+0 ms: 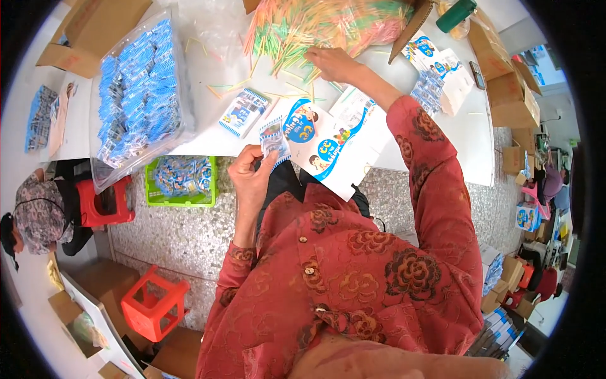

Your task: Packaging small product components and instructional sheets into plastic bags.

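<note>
My left hand (249,172) is closed, its thumb and fingers pinching a small blue-and-white packet (273,140) just past the table's near edge. Beside that packet lies a flat printed carton (344,158), white with blue ovals and cartoon figures. A blue-and-white stack of packets (244,112) rests to its left. My right hand (334,65) reaches across the table to the near edge of a heap of thin coloured straws (284,39). Its fingers are bent and drawn together among the straws; what lies between the fingertips is too small to make out.
At left stands a clear plastic bin (184,107) full of blue packets. A green crate (180,203) with more packets sits on the floor below, near a red stool (154,303). Cardboard boxes (492,54) and a phone (477,76) are at right. Another person (44,208) sits at far left.
</note>
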The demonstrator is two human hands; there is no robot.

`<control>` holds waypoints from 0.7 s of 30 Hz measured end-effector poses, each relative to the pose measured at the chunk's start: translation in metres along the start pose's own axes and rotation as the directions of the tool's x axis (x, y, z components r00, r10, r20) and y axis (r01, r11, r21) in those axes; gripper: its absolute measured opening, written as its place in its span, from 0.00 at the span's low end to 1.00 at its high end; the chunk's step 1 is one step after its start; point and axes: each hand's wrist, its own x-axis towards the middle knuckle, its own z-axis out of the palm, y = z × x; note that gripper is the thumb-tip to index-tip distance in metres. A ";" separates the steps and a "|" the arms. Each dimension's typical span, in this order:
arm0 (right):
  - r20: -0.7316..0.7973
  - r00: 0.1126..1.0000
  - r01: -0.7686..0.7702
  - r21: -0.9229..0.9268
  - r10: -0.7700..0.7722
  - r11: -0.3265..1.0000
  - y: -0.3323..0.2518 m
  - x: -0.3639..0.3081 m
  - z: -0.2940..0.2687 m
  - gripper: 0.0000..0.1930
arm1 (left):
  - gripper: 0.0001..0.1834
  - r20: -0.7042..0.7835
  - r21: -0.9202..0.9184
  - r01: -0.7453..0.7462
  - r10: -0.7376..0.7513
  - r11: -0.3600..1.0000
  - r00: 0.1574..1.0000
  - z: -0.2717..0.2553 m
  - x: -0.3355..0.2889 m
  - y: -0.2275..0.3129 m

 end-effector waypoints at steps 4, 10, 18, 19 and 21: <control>0.038 0.997 0.062 -0.033 -0.061 0.998 0.007 0.014 0.001 0.16 | 0.04 -0.009 -0.004 0.028 -0.028 1.000 1.000 0.001 0.002 -0.005; 0.075 0.992 0.114 -0.111 -0.106 0.987 -0.002 0.017 0.002 0.10 | 0.03 0.024 0.020 0.051 -0.052 0.998 0.998 0.006 0.007 -0.008; 0.034 0.987 0.162 -0.333 -0.160 0.929 -0.018 0.004 0.012 0.07 | 0.03 0.033 0.009 0.072 -0.072 0.997 0.997 0.010 0.010 -0.013; 0.032 0.987 0.162 -0.335 -0.160 0.928 -0.018 0.004 0.011 0.07 | 0.03 0.033 0.009 0.069 -0.070 0.998 0.997 0.010 0.010 -0.012; -0.023 0.985 0.161 -0.261 -0.173 0.952 -0.016 0.004 0.008 0.08 | 0.03 0.033 0.004 0.076 -0.076 0.997 0.997 0.009 0.008 -0.009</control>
